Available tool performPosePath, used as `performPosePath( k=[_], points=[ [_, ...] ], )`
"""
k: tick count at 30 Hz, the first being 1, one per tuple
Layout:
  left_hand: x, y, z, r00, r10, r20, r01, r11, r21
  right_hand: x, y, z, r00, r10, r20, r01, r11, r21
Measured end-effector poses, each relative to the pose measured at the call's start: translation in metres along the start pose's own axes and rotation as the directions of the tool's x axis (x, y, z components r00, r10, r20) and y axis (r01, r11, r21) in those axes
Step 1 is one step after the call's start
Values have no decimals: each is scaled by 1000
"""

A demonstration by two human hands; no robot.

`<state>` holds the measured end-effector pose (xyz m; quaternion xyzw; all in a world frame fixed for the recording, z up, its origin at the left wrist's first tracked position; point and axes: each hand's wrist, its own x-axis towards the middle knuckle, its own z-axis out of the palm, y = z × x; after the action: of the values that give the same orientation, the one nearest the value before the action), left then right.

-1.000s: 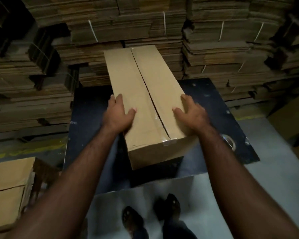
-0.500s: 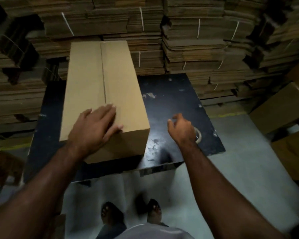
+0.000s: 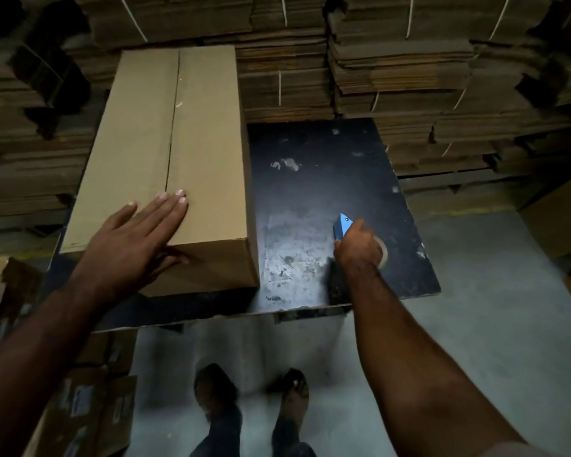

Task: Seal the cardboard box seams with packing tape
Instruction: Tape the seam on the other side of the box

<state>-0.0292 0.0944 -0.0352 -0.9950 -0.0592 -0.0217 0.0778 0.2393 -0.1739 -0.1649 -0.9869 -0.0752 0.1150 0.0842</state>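
The tall brown cardboard box (image 3: 165, 166) showed an untaped seam; left hand (image 3: 129, 245) lay flat, fingers spread, while right hand (image 3: 356, 245) beside it gripped the blue-handled tape dispenser (image 3: 343, 225).

My right hand (image 3: 360, 247) covers most of the tape roll (image 3: 383, 255); only a rim and a blue piece (image 3: 342, 225) show. Left palm hides the box's (image 3: 192, 133) near seam end. Both forearms run off frame.
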Motion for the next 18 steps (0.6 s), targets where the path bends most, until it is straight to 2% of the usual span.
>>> performPosePath(
  k=[8,11,12,14,18],
  points=[
    [-1,1,-1,1000,-9,4,9,999,-32,-3,16,20,996,27,90,-39,990,133],
    [1,-3,1,1000,19,-20,-20,999,-47,-7,14,0,998,29,47,-42,954,295],
    [1,-4,2,999,23,-30,-24,998,-53,-8,12,-10,999,31,41,-45,910,412],
    [-1,-6,3,1000,7,-14,-8,998,-64,-14,5,-38,998,2,55,-38,747,664],
    [-2,-4,-6,992,-37,117,41,998,-37,-44,-25,-123,979,-204,22,85,499,863]
  ],
)
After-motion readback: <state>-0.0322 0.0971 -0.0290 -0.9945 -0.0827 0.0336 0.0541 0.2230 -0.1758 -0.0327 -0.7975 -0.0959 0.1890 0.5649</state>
